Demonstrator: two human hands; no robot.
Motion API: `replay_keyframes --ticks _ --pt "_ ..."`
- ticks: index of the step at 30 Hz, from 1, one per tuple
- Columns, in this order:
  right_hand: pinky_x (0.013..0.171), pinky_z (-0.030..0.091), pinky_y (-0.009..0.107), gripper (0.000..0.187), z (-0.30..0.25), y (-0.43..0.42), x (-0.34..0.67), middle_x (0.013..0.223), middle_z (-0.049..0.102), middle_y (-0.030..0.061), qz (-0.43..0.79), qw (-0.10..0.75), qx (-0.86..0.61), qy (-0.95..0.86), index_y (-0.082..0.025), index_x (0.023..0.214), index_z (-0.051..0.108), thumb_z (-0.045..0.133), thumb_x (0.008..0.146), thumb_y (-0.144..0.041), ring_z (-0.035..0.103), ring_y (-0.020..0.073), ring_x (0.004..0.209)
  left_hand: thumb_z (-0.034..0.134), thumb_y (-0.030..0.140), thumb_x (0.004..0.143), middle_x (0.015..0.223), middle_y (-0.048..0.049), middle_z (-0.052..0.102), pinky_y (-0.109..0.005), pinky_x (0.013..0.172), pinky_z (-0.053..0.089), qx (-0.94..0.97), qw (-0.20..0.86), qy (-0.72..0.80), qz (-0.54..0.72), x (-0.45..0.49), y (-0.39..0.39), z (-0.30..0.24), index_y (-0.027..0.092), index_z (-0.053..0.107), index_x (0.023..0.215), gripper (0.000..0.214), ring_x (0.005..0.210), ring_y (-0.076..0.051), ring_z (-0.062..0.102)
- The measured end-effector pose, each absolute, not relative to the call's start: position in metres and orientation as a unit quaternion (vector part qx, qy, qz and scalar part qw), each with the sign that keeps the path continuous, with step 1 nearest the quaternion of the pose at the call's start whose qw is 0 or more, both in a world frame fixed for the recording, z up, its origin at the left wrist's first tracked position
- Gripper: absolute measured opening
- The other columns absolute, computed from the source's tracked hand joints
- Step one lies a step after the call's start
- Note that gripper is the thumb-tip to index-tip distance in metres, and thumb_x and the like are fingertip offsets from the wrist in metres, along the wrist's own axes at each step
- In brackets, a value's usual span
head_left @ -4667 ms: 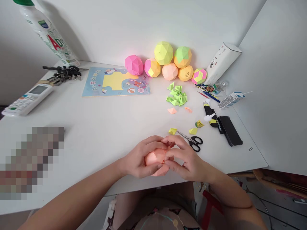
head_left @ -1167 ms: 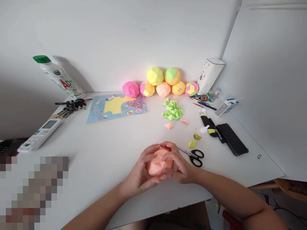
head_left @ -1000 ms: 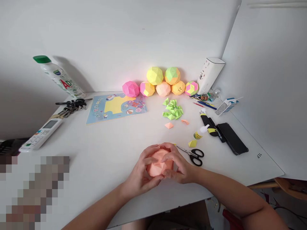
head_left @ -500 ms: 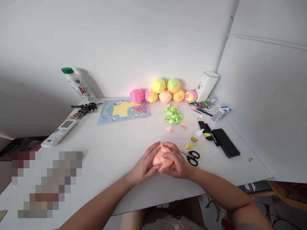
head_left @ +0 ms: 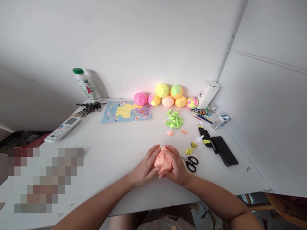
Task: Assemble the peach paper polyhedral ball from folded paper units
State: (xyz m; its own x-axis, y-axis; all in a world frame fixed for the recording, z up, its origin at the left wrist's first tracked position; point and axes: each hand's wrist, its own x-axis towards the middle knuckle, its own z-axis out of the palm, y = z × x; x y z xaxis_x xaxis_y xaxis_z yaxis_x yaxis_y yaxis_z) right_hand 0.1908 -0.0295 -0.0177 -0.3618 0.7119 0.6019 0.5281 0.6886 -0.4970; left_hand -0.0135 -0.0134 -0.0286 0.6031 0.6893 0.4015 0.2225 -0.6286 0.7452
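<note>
Both my hands cup a peach-orange folded paper ball (head_left: pixel 163 159) near the front edge of the white table (head_left: pixel 115 150). My left hand (head_left: pixel 144 166) wraps its left side with fingers curled over the top. My right hand (head_left: pixel 176 164) covers its right side, fingers pressed on the paper. Black-handled scissors (head_left: pixel 192 163) lie just right of my right hand. A small yellow folded piece (head_left: pixel 189 151) sits beside them. Two loose orange pieces (head_left: pixel 169 133) lie farther back.
Several finished paper balls (head_left: pixel 168 95) line the back wall, with a heap of green folded pieces (head_left: pixel 174 118) before them. A glue bottle (head_left: pixel 195 142), black phone (head_left: pixel 224 155), white carton (head_left: pixel 207 94), sticker sheet (head_left: pixel 126 111), keys (head_left: pixel 90 107), remote (head_left: pixel 62 128) and bottle (head_left: pixel 87 84) surround the work area.
The camera has tilted up and pulled back, so everything sits smaller and lower. My hands keep hold of the orange ball and have turned it slightly between them.
</note>
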Motion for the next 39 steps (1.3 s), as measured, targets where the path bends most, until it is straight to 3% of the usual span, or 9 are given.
replay_keyframes --ticks 3,6,12,17,22,26,32,36,39 --pt "0.102 0.046 0.057 0.078 -0.014 -0.039 0.188 0.142 0.04 0.0225 0.094 0.39 -0.376 -0.835 -0.017 0.149 0.027 0.039 0.091 -0.067 0.044 0.036 0.131 0.037 0.064 0.092 0.153 -0.0237 0.019 -0.064 0.109 0.036 0.831 0.333 0.257 0.363 -0.012 -0.015 -0.034 0.023 0.009 0.154 0.079 0.144 -0.04 0.025" --pt "0.104 0.043 0.06 0.069 -0.01 -0.04 0.189 0.147 0.033 0.0224 0.108 0.358 -0.368 -0.851 -0.017 0.153 0.017 0.031 0.098 -0.056 0.038 0.036 0.136 0.044 0.065 0.089 0.152 -0.0245 0.021 -0.064 0.108 0.036 0.829 0.312 0.268 0.379 -0.012 -0.013 -0.036 0.023 0.012 0.152 0.082 0.143 -0.04 0.025" --pt "0.103 0.046 0.056 0.073 -0.009 -0.023 0.198 0.142 0.039 0.0197 0.161 0.353 -0.321 -0.864 -0.02 0.151 0.022 0.041 0.093 -0.061 0.044 0.035 0.131 0.046 0.06 0.092 0.144 -0.0212 0.039 -0.056 0.105 0.043 0.829 0.313 0.209 0.414 -0.013 -0.004 -0.031 0.022 0.026 0.148 0.071 0.134 -0.035 0.042" --pt "0.104 0.046 0.056 0.078 -0.015 -0.02 0.199 0.146 0.036 0.0206 0.19 0.342 -0.303 -0.869 -0.02 0.15 0.022 0.042 0.091 -0.066 0.042 0.0357 0.135 0.046 0.059 0.092 0.149 -0.0204 0.03 -0.058 0.108 0.04 0.83 0.299 0.226 0.413 -0.014 -0.004 -0.033 0.024 0.016 0.153 0.077 0.139 -0.037 0.035" --pt "0.102 0.047 0.056 0.078 -0.018 -0.024 0.197 0.139 0.04 0.0197 0.174 0.363 -0.341 -0.849 -0.021 0.147 0.026 0.047 0.088 -0.067 0.045 0.036 0.13 0.039 0.043 0.099 0.152 -0.0201 0.027 -0.058 0.109 0.039 0.839 0.276 0.243 0.401 -0.015 -0.01 -0.027 0.026 0.012 0.154 0.064 0.141 -0.035 0.034" --pt "0.1 0.048 0.054 0.078 -0.016 -0.023 0.195 0.133 0.041 0.018 0.192 0.393 -0.302 -0.847 -0.021 0.145 0.027 0.045 0.087 -0.07 0.046 0.0335 0.125 0.035 0.052 0.098 0.151 -0.0187 0.032 -0.054 0.111 0.04 0.846 0.317 0.211 0.373 -0.017 -0.009 -0.024 0.025 0.015 0.154 0.065 0.14 -0.033 0.036" --pt "0.101 0.048 0.05 0.069 -0.011 -0.021 0.194 0.134 0.038 0.0164 0.219 0.399 -0.281 -0.845 -0.022 0.145 0.027 0.041 0.092 -0.064 0.044 0.0303 0.127 0.029 0.049 0.1 0.156 -0.0165 0.027 -0.054 0.114 0.036 0.846 0.325 0.212 0.365 -0.019 -0.007 -0.027 0.026 0.014 0.154 0.06 0.144 -0.031 0.031" --pt "0.103 0.047 0.05 0.068 -0.012 -0.025 0.193 0.136 0.038 0.0172 0.213 0.402 -0.287 -0.843 -0.022 0.144 0.027 0.042 0.092 -0.063 0.044 0.0308 0.129 0.035 0.059 0.096 0.155 -0.0177 0.029 -0.054 0.114 0.036 0.846 0.311 0.226 0.37 -0.018 -0.012 -0.028 0.024 0.015 0.155 0.071 0.144 -0.034 0.031" --pt "0.103 0.047 0.049 0.068 -0.013 -0.027 0.192 0.134 0.04 0.0174 0.207 0.409 -0.29 -0.84 -0.021 0.143 0.029 0.044 0.091 -0.063 0.046 0.0305 0.127 0.037 0.057 0.097 0.155 -0.0171 0.031 -0.052 0.114 0.038 0.849 0.303 0.232 0.366 -0.017 -0.013 -0.028 0.025 0.013 0.155 0.071 0.143 -0.032 0.033"
